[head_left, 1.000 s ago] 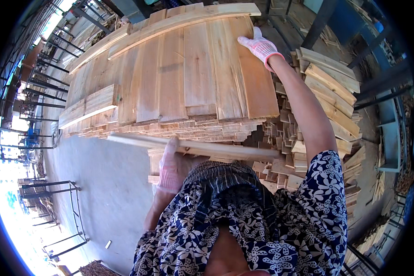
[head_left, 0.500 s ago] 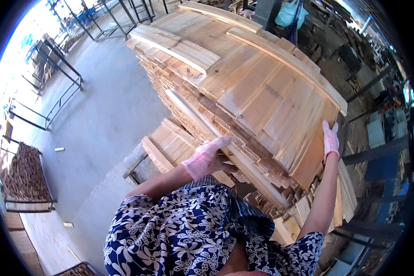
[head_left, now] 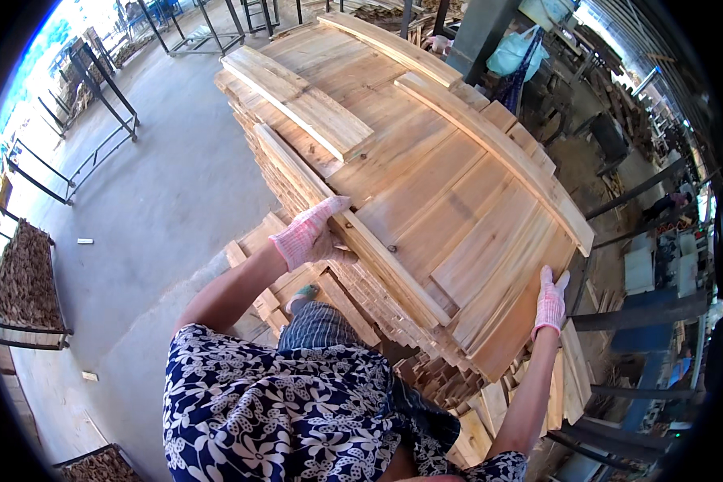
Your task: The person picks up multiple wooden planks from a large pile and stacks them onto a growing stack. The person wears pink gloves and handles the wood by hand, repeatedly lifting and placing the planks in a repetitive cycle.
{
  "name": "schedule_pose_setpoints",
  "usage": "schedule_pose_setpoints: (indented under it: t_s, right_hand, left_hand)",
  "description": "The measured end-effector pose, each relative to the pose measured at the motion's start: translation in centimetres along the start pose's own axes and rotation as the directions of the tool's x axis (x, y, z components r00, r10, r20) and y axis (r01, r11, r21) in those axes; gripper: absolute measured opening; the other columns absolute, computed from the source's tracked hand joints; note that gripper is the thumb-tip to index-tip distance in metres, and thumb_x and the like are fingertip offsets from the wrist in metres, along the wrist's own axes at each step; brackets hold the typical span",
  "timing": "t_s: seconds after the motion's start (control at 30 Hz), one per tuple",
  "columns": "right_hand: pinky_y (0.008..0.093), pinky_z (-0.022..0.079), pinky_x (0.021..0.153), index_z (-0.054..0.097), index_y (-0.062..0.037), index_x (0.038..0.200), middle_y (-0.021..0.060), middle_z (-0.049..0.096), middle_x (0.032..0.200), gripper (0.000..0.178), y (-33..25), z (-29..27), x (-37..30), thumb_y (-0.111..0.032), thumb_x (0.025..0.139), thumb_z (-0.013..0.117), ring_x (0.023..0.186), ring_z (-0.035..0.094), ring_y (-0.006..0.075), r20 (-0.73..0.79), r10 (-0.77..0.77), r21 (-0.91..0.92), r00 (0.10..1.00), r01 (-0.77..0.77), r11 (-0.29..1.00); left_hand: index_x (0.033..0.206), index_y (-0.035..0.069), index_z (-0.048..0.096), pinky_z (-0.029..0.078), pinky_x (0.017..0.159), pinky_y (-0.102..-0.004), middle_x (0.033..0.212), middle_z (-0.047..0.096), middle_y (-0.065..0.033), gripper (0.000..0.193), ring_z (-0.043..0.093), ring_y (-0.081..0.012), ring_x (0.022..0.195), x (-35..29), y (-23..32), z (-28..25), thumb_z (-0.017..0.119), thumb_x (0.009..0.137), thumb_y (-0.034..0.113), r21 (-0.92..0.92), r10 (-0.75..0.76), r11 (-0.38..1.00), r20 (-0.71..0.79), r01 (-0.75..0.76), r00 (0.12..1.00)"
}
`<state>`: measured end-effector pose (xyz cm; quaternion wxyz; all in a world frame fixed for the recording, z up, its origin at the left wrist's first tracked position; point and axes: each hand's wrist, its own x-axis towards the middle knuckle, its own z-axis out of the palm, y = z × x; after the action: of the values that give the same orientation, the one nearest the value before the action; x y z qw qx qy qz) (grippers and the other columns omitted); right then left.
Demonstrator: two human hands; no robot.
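Note:
My left hand, in a pink-and-white glove, is closed around a long narrow wooden board. This board lies along the near left edge of a tall wood stack, level with its top layer. My right hand, gloved the same way, rests at the stack's right end with fingers stretched against the edge of a reddish end plank. Flat planks laid side by side form the stack's top. Two loose boards lie at its far left, and a long strip runs along its far side.
A lower pile of planks sits left of my legs, near my foot. Short wood pieces stand below the stack's right end. Metal frames and a rack of thin wood pieces are at left. A grey post rises behind.
My left hand has raised the long board from beside the stack onto its top edge. My right hand stays at the end plank. The view has shifted slightly.

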<state>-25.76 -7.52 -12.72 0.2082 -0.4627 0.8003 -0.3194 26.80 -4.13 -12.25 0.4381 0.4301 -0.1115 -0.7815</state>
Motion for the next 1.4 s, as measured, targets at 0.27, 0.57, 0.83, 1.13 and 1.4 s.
schedule_pose_setpoints:
  t_s: [0.27,0.57,0.83,1.13,1.4]
  right_hand:
    - [0.0406,0.036,0.115,0.022,0.0025,0.159,0.0257,0.044,0.155,0.096,-4.4,0.2,-3.1,-0.060,0.094,0.057,0.141,0.045,0.0387,0.048,-0.013,0.002,0.999,0.013,1.000]
    - [0.0390,0.034,0.118,0.028,-0.0016,0.159,0.0225,0.046,0.155,0.096,-2.2,-2.4,-1.0,-0.062,0.093,0.061,0.143,0.045,0.0316,0.054,-0.211,-0.514,0.976,0.208,0.832]
    - [0.0346,0.038,0.114,0.032,-0.0042,0.160,0.0207,0.051,0.151,0.098,-14.6,-6.8,-14.9,-0.070,0.091,0.056,0.136,0.053,0.0298,0.735,-0.568,0.420,0.369,0.410,0.810]
    - [0.0473,0.038,0.115,0.038,-0.0158,0.158,0.0274,0.045,0.150,0.100,-13.0,-10.3,-18.0,-0.038,0.071,0.083,0.135,0.048,0.0479,0.674,-0.398,-0.208,0.622,0.677,0.706]
    - [0.0490,0.039,0.114,0.055,-0.0233,0.148,0.0233,0.042,0.150,0.089,-4.3,-6.5,-13.7,-0.024,0.065,0.087,0.135,0.043,0.0445,0.598,-0.435,-0.402,0.674,0.721,0.565]
  left_hand:
    - [0.142,0.003,0.049,0.038,0.107,-0.0731,0.146,0.051,-0.0263,0.078,0.048,-0.0476,0.134,-2.3,2.0,-2.2,0.079,0.085,0.047,-0.024,0.005,1.000,0.013,-0.004,1.000]
    - [0.139,-0.010,0.039,0.050,0.107,-0.0611,0.127,0.055,-0.0275,0.086,0.056,-0.0454,0.125,-4.9,5.3,7.1,0.077,0.087,0.048,-0.016,0.291,0.954,0.290,-0.300,0.912]
    - [0.132,0.002,0.056,0.035,0.117,-0.0631,0.132,0.056,-0.0184,0.065,0.053,-0.0391,0.128,-3.4,-2.6,14.9,0.079,0.081,0.036,-0.170,0.492,0.871,0.325,-0.462,0.808]
    - [0.125,-0.003,0.061,0.058,0.089,-0.0433,0.110,0.068,-0.0115,0.060,0.068,-0.0268,0.096,-1.5,-5.2,13.3,0.074,0.092,0.046,0.509,0.060,0.818,0.388,-0.268,0.920]
    - [0.136,0.011,0.061,0.051,0.098,-0.0437,0.115,0.065,-0.0167,0.068,0.064,-0.0282,0.110,-1.7,-5.1,13.8,0.068,0.088,0.060,0.385,0.075,-0.456,0.915,-0.803,0.396]
